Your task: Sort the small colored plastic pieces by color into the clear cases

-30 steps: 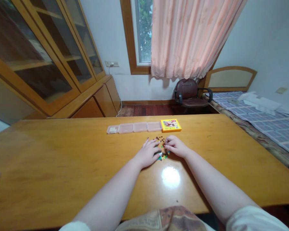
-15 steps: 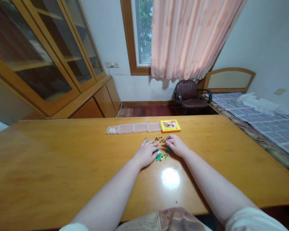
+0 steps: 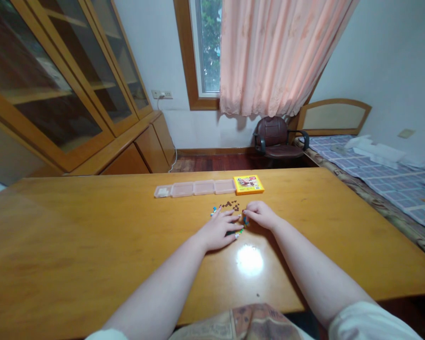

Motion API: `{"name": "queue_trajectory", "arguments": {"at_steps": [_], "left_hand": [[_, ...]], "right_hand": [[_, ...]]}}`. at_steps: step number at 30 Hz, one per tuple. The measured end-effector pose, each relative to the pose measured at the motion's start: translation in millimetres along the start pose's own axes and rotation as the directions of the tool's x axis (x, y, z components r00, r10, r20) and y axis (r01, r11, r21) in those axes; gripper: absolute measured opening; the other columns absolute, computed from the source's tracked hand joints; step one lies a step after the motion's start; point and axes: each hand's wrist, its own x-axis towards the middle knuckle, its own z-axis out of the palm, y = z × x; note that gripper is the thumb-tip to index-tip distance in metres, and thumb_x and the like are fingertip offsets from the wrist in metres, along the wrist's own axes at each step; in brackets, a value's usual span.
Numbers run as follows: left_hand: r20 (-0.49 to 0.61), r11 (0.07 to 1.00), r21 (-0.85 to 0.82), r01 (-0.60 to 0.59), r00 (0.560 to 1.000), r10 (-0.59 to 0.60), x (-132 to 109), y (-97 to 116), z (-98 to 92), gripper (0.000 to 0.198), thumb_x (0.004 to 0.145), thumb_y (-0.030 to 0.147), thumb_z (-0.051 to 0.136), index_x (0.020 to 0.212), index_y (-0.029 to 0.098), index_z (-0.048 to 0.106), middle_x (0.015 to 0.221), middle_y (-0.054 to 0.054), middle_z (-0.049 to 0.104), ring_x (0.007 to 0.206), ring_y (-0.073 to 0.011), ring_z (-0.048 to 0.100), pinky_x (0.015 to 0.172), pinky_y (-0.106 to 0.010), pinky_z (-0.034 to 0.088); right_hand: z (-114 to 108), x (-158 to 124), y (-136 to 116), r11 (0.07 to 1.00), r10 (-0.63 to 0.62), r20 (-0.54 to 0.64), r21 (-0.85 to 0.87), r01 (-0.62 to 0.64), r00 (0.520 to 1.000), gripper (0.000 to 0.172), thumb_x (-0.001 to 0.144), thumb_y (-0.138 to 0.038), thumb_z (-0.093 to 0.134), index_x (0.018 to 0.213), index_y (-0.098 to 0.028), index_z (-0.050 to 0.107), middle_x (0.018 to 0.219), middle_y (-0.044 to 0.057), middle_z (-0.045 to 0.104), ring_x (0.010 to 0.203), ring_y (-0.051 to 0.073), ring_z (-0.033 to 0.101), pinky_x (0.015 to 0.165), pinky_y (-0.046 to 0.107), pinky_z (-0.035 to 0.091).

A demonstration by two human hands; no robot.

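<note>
My left hand lies palm down on the table with its fingers spread, covering part of a pile of small green, white and yellow toy bricks. Just right of its fingertips my right hand rests on its side, fingers curled and pinched together; what they hold, if anything, is hidden. Small blue bricks show below its fingertips. Beyond both hands lies a scatter of small brown bricks. A few blue and white bricks sit past my left fingers.
A row of clear plastic trays stands toward the far edge of the wooden table, beside a yellow box. One small dark bit lies near the front edge. Past the table are an office chair and a bed.
My left hand has slid a little to the right, covering more of the green bricks and uncovering blue and white ones behind. My right hand's fingers have curled in more. The view has shifted slightly.
</note>
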Motion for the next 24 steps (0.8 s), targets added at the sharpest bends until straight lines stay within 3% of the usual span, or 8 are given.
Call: {"name": "queue_trajectory", "arguments": {"at_steps": [2, 5, 10, 15, 19, 24], "left_hand": [[0.009, 1.0, 0.007, 0.0, 1.0, 0.0, 0.4, -0.1, 2.5, 0.037, 0.088, 0.033, 0.057, 0.124, 0.038, 0.059, 0.14, 0.0, 0.051, 0.137, -0.0283, 0.033, 0.113, -0.063, 0.009], [-0.014, 0.998, 0.031, 0.062, 0.998, -0.061, 0.3, -3.5, 6.0, 0.036, 0.089, 0.036, 0.055, 0.125, 0.037, 0.058, 0.142, -0.002, 0.048, 0.137, -0.0285, 0.033, 0.113, -0.062, 0.011], [-0.048, 0.99, 0.033, 0.139, 0.989, -0.138, 0.0, -9.9, 9.0, 0.038, 0.09, 0.041, 0.052, 0.128, 0.035, 0.056, 0.146, -0.005, 0.044, 0.139, -0.0277, 0.03, 0.113, -0.061, 0.014], [-0.116, 0.974, 0.01, 0.228, 0.967, -0.225, -0.7, -10.8, 5.4, 0.039, 0.091, 0.041, 0.05, 0.127, 0.029, 0.058, 0.144, -0.008, 0.045, 0.136, -0.0268, 0.035, 0.114, -0.056, 0.018], [-0.12, 0.984, -0.016, 0.176, 0.977, -0.177, -2.2, -9.4, 2.6, 0.029, 0.091, 0.037, 0.052, 0.116, 0.032, 0.065, 0.14, -0.004, 0.05, 0.136, -0.0254, 0.036, 0.115, -0.055, 0.018], [-0.077, 0.982, 0.007, 0.189, 0.979, -0.187, -1.7, -11.7, 8.0, 0.036, 0.09, 0.046, 0.052, 0.122, 0.034, 0.062, 0.147, -0.005, 0.042, 0.139, -0.0282, 0.029, 0.114, -0.059, 0.013]], "right_hand": [[0.3, 0.2, -0.2, 1.0, 0.012, 0.093, 0.018, -0.014, 0.996, 0.049, 0.094, -0.043, 0.044, 0.059, -0.017, 0.068, 0.06, 0.004, 0.063, 0.06, 0.015, 0.056, 0.067, 0.028, 0.044], [1.6, 0.5, -1.5, 0.999, 0.004, 0.144, 0.044, -0.01, 0.99, 0.045, 0.093, -0.037, 0.046, 0.06, -0.017, 0.069, 0.063, 0.004, 0.066, 0.06, 0.015, 0.057, 0.068, 0.027, 0.045], [4.3, 0.7, -3.5, 0.999, -0.011, 0.149, 0.05, 0.004, 0.989, 0.043, 0.092, -0.034, 0.045, 0.062, -0.016, 0.07, 0.064, 0.004, 0.067, 0.061, 0.014, 0.059, 0.067, 0.027, 0.044], [6.6, 1.3, -0.5, 0.997, 0.037, 0.116, -0.076, -0.029, 0.993, 0.046, 0.092, -0.041, 0.047, 0.058, -0.017, 0.067, 0.059, 0.003, 0.062, 0.057, 0.014, 0.054, 0.062, 0.027, 0.041], [7.3, 1.9, 1.2, 0.989, 0.029, 0.064, -0.148, -0.02, 0.998, 0.05, 0.094, -0.043, 0.043, 0.059, -0.017, 0.066, 0.058, 0.003, 0.059, 0.057, 0.014, 0.053, 0.061, 0.027, 0.038], [6.6, 0.6, -2.2, 0.995, -0.022, 0.096, -0.093, 0.03, 0.995, 0.05, 0.094, -0.042, 0.042, 0.056, -0.017, 0.064, 0.055, 0.002, 0.056, 0.055, 0.013, 0.05, 0.059, 0.026, 0.038]]}}
